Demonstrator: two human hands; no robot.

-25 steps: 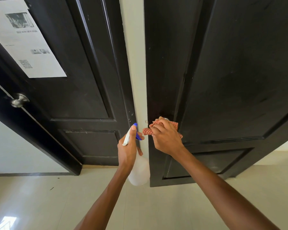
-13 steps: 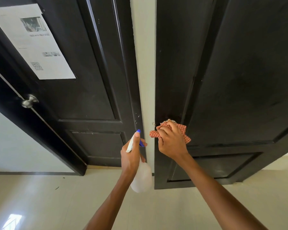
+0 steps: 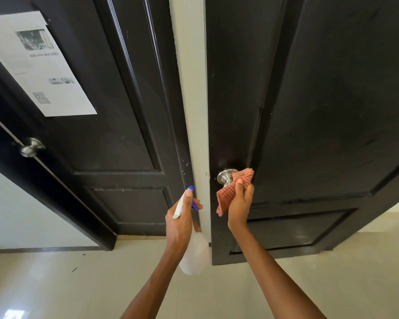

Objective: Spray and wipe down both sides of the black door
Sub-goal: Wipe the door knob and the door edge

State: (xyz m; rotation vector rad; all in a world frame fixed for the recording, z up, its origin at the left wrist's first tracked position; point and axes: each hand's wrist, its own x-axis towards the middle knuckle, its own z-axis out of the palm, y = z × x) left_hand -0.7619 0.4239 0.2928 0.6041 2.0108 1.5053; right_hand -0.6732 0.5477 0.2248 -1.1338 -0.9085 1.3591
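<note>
Beside the black door [image 3: 320, 100] — spray bottle [image 3: 195, 254] upright, nozzle toward it.

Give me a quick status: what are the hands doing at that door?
Left hand grips spray bottle, nozzle up. Right hand holds checked cloth beside silver knob of black door. Nothing in the way.

Interior hallway, residential or institutional; we cannot tell which. We note: two black panelled doors [image 3: 320, 111] [image 3: 115, 111] with steel knobs [image 3: 225, 177] [image 3: 31, 147], pale wall strip [image 3: 190, 88] between, glossy cream floor tiles [image 3: 78, 284], printed paper notice [image 3: 39, 65] taped to the left door.
</note>
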